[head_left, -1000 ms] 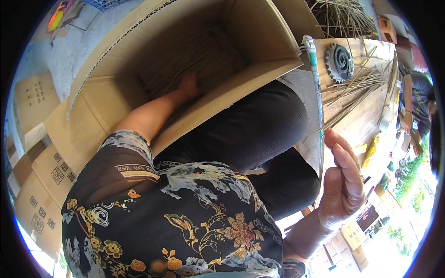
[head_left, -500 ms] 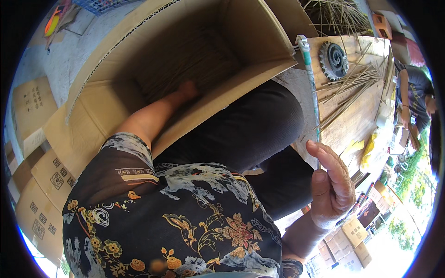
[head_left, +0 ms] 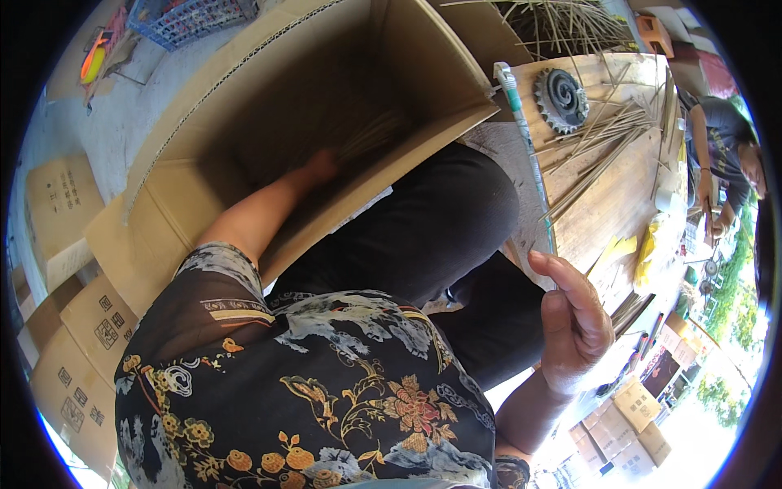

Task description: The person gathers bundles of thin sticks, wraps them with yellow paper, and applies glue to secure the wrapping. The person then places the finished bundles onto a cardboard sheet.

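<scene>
My left hand (head_left: 323, 165) is deep inside a large open cardboard box (head_left: 183, 189). Its fingers are dim in the shadow, but they appear closed round a bundle of thin brown sticks (head_left: 368, 137) that fans out beyond them. The box's dark bottom is hard to make out. Over on the right, beside my knee, my right hand (head_left: 577, 322) is raised in the air with nothing in it. Its fingers curve gently and the thumb stands apart from them.
A wooden table (head_left: 599, 224) at the right bears loose sticks (head_left: 607, 151), a dark toothed disc (head_left: 561, 100) and a yellow bag (head_left: 649, 254). More sticks (head_left: 570, 28) are piled behind it. A co-worker (head_left: 721, 155) is at the far right. Cartons (head_left: 65, 208) stand at left; a blue crate (head_left: 191, 23) is behind.
The sticks at my left hand now show as a raised, brighter bundle. The view has shifted a little, so the table sits further left. My right hand stays raised.
</scene>
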The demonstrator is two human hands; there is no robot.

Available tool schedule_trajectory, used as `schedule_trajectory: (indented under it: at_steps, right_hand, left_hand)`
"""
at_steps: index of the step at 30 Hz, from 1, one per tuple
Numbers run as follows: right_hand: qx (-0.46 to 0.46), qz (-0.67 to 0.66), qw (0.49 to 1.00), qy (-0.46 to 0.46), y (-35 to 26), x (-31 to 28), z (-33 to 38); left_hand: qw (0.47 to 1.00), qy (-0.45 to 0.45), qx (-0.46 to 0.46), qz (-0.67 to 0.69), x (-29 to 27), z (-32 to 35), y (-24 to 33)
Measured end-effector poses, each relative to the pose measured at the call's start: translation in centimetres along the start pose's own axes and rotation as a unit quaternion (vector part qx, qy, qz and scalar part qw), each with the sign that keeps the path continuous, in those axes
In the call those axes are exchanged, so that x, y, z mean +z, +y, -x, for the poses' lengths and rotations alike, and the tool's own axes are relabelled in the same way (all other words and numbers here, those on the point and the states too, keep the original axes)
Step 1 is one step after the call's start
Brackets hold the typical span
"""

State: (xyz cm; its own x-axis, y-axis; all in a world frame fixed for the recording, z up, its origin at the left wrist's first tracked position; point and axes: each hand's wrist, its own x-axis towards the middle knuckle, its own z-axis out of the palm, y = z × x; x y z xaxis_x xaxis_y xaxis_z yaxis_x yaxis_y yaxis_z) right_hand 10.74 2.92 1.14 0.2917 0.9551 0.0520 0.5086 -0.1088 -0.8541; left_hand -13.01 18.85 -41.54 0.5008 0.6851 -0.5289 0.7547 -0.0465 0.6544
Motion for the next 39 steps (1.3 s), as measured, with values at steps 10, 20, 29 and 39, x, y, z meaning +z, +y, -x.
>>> schedule_trajectory:
  at_steps: [10,20,29,39]
  right_hand:
    - [-0.041,-0.03,0.999,-0.008,-1.0,-0.9,2.0]
    - [-0.041,-0.065,0.997,0.016,-0.3,-1.9,5.7]
    - [0.006,-0.17,0.985,0.008,1.0,-1.8,7.9]
    - [-0.018,-0.277,0.96,0.044,-1.7,-1.7,1.8]
  left_hand:
    - [0.977,-0.111,-0.02,0.184,-4.2,1.6,1.3]
    - [0.953,-0.176,-0.05,0.24,-11.6,4.4,6.7]
    - [0.933,-0.132,0.15,0.298,-19.2,14.2,20.3]
    - [0.82,-0.038,0.439,0.365,-21.4,19.8,40.8]
